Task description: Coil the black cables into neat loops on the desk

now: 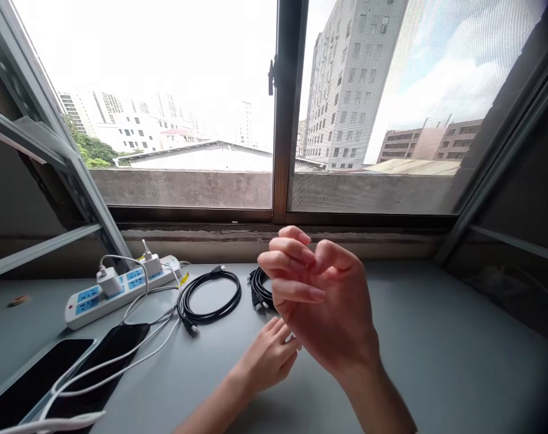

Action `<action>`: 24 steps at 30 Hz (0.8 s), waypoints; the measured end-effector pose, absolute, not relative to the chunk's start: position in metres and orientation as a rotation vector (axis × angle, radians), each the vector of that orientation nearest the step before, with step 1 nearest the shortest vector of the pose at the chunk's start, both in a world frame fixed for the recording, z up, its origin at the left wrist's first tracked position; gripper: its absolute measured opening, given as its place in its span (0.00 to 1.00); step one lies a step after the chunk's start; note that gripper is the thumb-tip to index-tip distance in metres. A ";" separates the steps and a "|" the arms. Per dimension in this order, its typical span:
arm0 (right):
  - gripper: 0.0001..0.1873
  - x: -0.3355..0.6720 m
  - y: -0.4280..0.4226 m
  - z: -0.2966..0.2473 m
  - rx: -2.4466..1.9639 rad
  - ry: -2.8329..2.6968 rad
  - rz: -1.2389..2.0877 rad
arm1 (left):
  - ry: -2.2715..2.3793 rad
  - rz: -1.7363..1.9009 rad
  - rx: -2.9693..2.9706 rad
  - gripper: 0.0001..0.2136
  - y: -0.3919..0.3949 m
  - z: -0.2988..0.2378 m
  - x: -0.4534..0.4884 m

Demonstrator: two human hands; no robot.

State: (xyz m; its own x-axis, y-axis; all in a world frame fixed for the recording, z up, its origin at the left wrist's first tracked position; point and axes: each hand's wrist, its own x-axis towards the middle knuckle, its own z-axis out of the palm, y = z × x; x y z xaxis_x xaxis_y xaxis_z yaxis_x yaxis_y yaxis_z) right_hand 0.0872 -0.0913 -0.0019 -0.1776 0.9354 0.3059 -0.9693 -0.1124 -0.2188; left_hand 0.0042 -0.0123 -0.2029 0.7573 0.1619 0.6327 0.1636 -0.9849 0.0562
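Note:
My right hand [323, 301] is raised in front of me, palm toward the camera. Its fingers are curled, the thumb tip comes close to the index fingertip, and the palm shows nothing in it. Low over the grey tabletop [418, 343], my left hand [269, 355] reaches in from below with its fingers loosely extended and slightly apart; my right hand hides some of its fingertips. Nearest to both hands is a coiled black cable [261, 290], partly covered by my right hand. Left of it lies another coiled black cable [213, 316] with its plug ends showing.
A white power strip [129, 288] with two plugged-in chargers stands at the back left. White charging cables [115, 364] trail across two dark-screened phones [43, 367] [115, 355]. A metal frame [81, 169] rises at left, and a window [280, 193] borders the table's far side.

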 end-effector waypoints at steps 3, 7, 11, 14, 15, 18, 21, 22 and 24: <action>0.16 0.086 -0.091 -0.002 0.102 -0.428 1.694 | -0.254 -0.998 -2.972 0.09 -0.013 -0.204 0.004; 0.14 0.086 -0.090 0.000 0.089 -0.403 1.674 | -0.238 -0.956 -3.010 0.07 -0.013 -0.208 0.004; 0.14 0.086 -0.089 0.001 0.065 -0.417 1.650 | -0.229 -0.939 -3.057 0.07 -0.012 -0.210 0.003; 0.15 0.087 -0.088 0.002 0.021 -0.415 1.637 | -0.231 -0.923 -3.063 0.08 -0.013 -0.208 0.002; 0.16 0.088 -0.088 0.002 0.014 -0.401 1.628 | -0.230 -0.917 -3.054 0.08 -0.014 -0.207 0.002; 0.16 0.091 -0.086 0.002 0.005 -0.324 1.584 | -0.221 -0.892 -3.009 0.07 -0.017 -0.207 0.001; 0.16 0.095 -0.084 0.002 0.025 -0.262 1.535 | -0.219 -0.839 -2.986 0.05 -0.020 -0.209 0.002; 0.16 0.095 -0.083 0.002 0.035 -0.254 1.530 | -0.212 -0.829 -2.983 0.04 -0.021 -0.209 0.002; 0.16 0.096 -0.082 0.001 0.045 -0.254 1.540 | -0.187 -0.839 -2.976 0.03 -0.023 -0.210 0.002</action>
State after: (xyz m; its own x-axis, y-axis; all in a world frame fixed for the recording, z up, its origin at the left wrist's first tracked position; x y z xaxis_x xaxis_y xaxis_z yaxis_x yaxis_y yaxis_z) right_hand 0.0964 -0.0823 0.0013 0.0104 0.9816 0.1908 -0.9909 0.0357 -0.1297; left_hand 0.0021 -0.0226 -0.2103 0.8459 0.1042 0.5231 0.1280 -0.9917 -0.0095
